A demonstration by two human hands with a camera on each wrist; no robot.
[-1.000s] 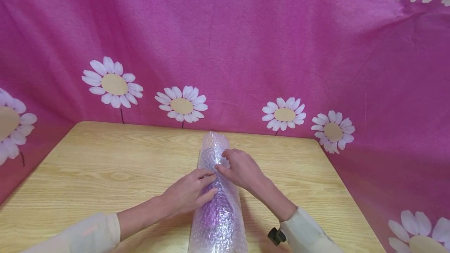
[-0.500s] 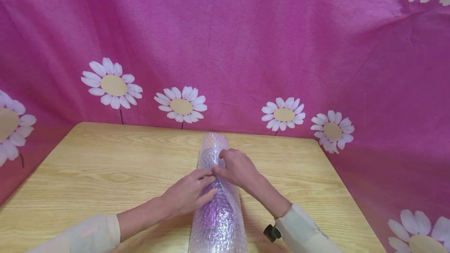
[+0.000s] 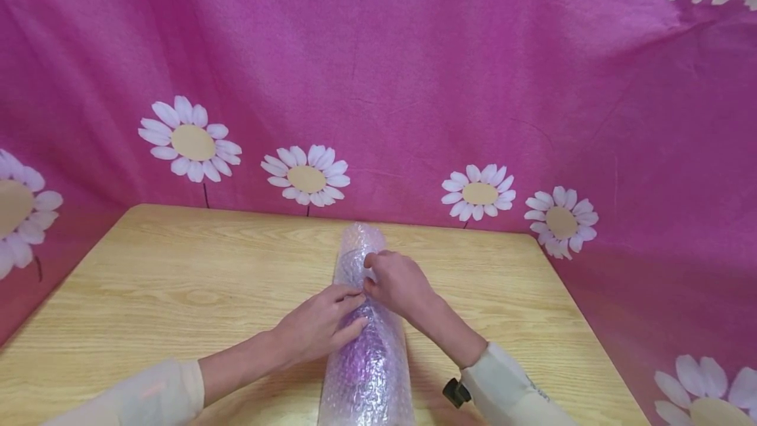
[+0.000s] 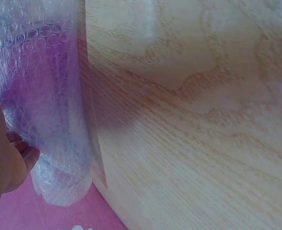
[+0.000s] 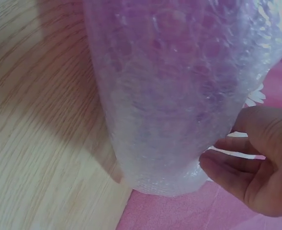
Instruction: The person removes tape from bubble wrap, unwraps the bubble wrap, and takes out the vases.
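A long roll of clear bubble wrap (image 3: 367,373) lies lengthwise on the table, its far end near the back edge. Something purple shows through the layers. From the left, my left hand (image 3: 313,324) rests its fingers and thumb on top of the roll, thumb spread from the fingers. My right hand (image 3: 399,281) reaches in from the right, slightly farther back, its bent thumb and index finger at the overlapping edge of the film. The fingertips of both hands nearly meet. Both wrist views show the bubble wrap (image 4: 40,96) close up, with a hand at its edge.
The roll sits on a light wood-grain table (image 3: 207,268). A pink cloth backdrop (image 3: 390,84) with printed daisies encloses the back and sides. A small black device (image 3: 457,392) hangs under the right wrist.
My right hand has shifted slightly left over the roll, and its thumb has drawn in and bent. My left hand and the roll stay nearly still.
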